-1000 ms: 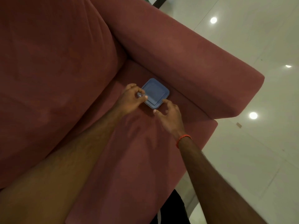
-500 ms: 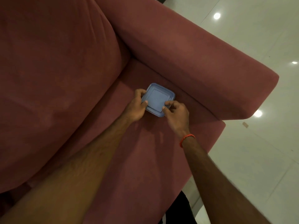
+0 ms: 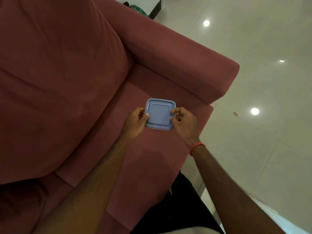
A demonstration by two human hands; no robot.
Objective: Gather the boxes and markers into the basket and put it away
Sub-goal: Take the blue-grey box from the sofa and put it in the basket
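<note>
Dusty-pink sofa (image 3: 70,85) fills the left and middle, its armrest (image 3: 177,59) running far right beside a pale glossy floor (image 3: 261,115). Over the seat cushion, near the armrest, a blue square box (image 3: 158,114) sits between both hands. Left hand (image 3: 136,122) pinches its left edge; right hand (image 3: 184,123), with an orange wristband (image 3: 196,148), grips the right edge.

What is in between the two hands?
A blue box with its lid on. In the head view, the left hand holds one side and the right hand the other, above the red sofa seat.
</note>
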